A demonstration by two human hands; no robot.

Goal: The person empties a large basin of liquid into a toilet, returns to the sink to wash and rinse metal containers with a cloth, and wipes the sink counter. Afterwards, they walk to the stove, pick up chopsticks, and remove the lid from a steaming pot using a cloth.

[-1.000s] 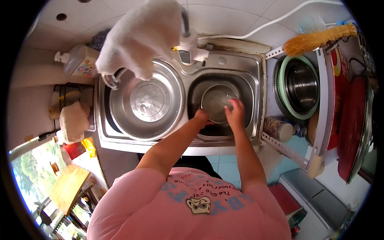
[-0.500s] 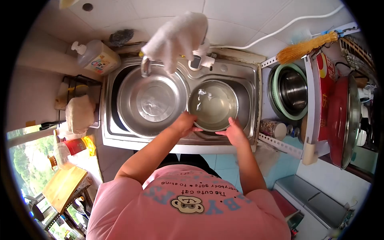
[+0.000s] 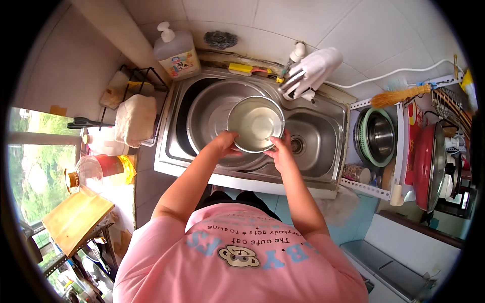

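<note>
Left hand (image 3: 225, 143), right hand (image 3: 281, 150), both gripping that shiny bowl (image 3: 233, 113)! Pale liquid (image 3: 256, 123) inside, water perhaps; basin (image 3: 206, 110) beneath, cloth (image 3: 321, 68) hanging beyond.

Kitchen, per dbl sink (image 3: 321, 139), pump btl (image 3: 177, 56), red pan (image 3: 423, 169) & stacked bowls (image 3: 380, 134).

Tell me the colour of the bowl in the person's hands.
Silver-grey: the bowl shows best in the head view.

The bowl (image 3: 236, 116) partly blocks the left basin (image 3: 179, 122); the right basin (image 3: 321, 144) offers passage, short of the white cloth (image 3: 321, 68)
</note>
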